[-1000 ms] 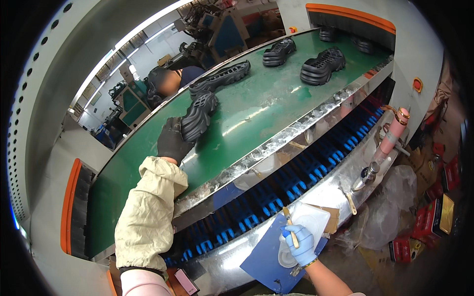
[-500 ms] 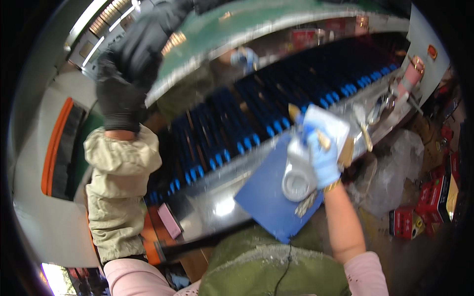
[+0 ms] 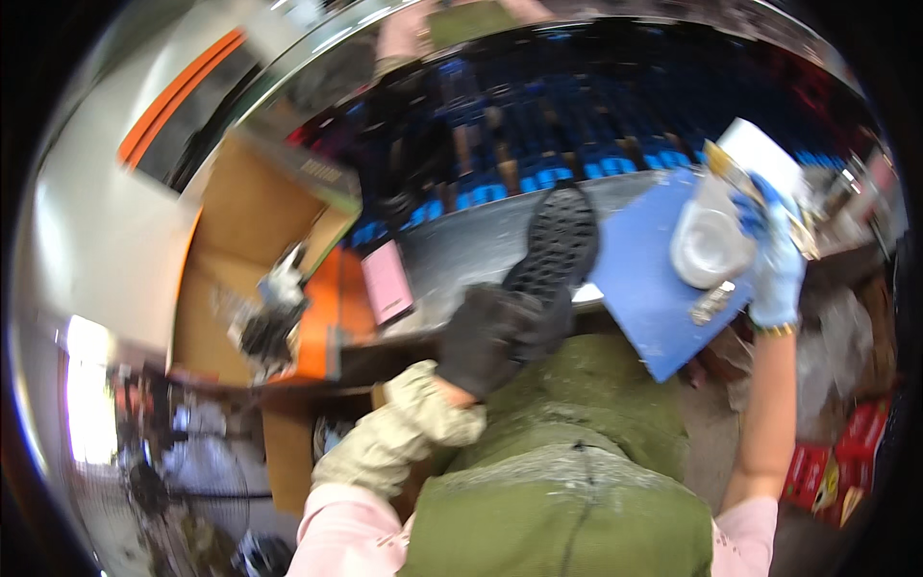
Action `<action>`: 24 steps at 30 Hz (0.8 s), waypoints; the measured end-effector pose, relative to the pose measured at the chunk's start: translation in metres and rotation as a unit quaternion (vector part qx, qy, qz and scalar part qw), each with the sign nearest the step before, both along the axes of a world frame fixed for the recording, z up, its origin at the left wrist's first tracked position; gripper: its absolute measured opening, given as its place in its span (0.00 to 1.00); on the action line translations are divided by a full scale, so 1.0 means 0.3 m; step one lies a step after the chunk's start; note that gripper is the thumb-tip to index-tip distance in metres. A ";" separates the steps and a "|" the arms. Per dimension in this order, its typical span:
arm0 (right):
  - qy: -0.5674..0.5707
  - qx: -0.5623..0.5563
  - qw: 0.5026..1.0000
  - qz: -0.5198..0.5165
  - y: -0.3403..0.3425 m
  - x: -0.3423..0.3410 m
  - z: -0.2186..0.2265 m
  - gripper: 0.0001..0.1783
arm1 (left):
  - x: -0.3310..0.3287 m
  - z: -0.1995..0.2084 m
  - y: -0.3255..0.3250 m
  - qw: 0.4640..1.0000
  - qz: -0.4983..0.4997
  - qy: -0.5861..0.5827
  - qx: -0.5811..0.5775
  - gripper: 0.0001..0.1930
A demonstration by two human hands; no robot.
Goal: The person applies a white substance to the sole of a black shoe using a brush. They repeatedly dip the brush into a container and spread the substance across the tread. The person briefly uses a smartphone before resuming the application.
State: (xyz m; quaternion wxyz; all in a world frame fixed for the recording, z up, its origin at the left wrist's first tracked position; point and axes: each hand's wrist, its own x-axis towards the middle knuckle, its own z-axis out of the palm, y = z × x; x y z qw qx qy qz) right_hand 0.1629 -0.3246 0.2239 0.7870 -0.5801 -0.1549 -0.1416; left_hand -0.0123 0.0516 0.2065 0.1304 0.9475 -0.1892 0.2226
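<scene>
My left hand (image 3: 490, 337), in a black glove with a pale sleeve above it, is closed around the heel end of a black shoe sole (image 3: 561, 236). The sole's patterned face is turned up, over the front edge of the metal bench. On the right, my right hand (image 3: 774, 274), in a light blue glove, has its fingers curled round a brush (image 3: 728, 165). Beside that hand a translucent white plastic container (image 3: 710, 245) rests on a blue sheet (image 3: 635, 279). A small crusted lump (image 3: 712, 304) lies just below the container.
Dark strips with blue ends (image 3: 553, 177) line the back of the bench. A pink box (image 3: 386, 281) lies left, near an open cardboard box (image 3: 231, 231) with crumpled contents. A white block (image 3: 760, 154) stands behind my right hand; red boxes (image 3: 817, 476) sit lower right.
My left hand has come down from above the green surface at upper left to my lap, and now shows a sole. The view has turned left; my right hand stays by the container.
</scene>
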 end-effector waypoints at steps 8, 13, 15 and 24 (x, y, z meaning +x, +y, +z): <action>0.066 -0.069 0.995 -0.006 0.028 -0.192 -0.109 0.24 | -0.077 -0.256 -0.064 0.995 0.051 0.083 -0.034 0.36; 0.088 0.002 0.995 -0.037 0.058 -0.222 -0.141 0.22 | -0.072 -0.282 -0.076 0.983 0.073 0.015 -0.168 0.38; 0.109 -0.010 0.994 -0.028 0.043 -0.242 -0.141 0.25 | -0.085 -0.266 -0.042 0.974 0.076 -0.005 -0.213 0.39; 0.161 0.072 0.982 -0.072 0.040 -0.324 -0.235 0.27 | -0.218 -0.271 0.350 0.935 0.336 -0.052 -0.105 0.38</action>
